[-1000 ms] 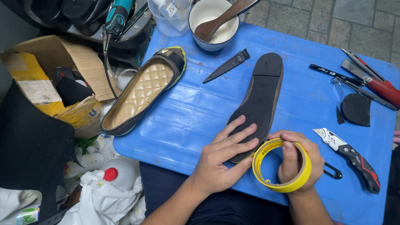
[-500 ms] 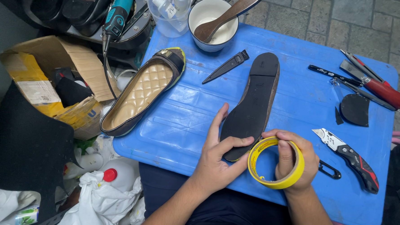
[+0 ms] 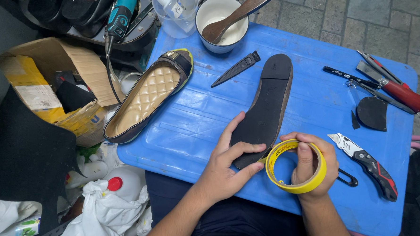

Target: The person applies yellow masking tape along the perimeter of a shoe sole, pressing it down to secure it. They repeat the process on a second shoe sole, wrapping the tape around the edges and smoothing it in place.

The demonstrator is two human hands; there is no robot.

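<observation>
Head view, seated worker at blue plastic bench [image 3: 313, 99]. Right hand [image 3: 316, 167] closed around yellow roll of adhesive tape [image 3: 294, 166], fingers threaded through the core, thumb over the top edge; roll tilted upright just off the bench, touching the near tip of the black rubber shoe sole [image 3: 266, 106]. Left hand [image 3: 228, 164] half open, fingers spread flat along the sole's near end, thumb and forefinger pinched toward the roll's rim where a loose tape end would lie; whether a free end is actually gripped, cannot tell. Compared with a second ago: roll turned and brought up against the sole, left fingers slid further over its tip. Judged meaning: tape end being sought or started at the sole's toe, nothing yet stuck down.

Sole lying lengthwise, heel away from the worker, near bench centre. Beside it to the left, brown flat shoe with quilted tan insole [image 3: 148, 99], overhanging the bench edge. Near the far edge, white ceramic bowl with wooden spoon [image 3: 222, 23] and slim black blade-shaped tool [image 3: 236, 68]. At right, folding utility knife with red and black handle [image 3: 365, 161], dark heel-shaped rubber piece [image 3: 371, 113], red-handled tools [image 3: 397, 88]. Off the bench at left, open cardboard box [image 3: 52, 77].
</observation>
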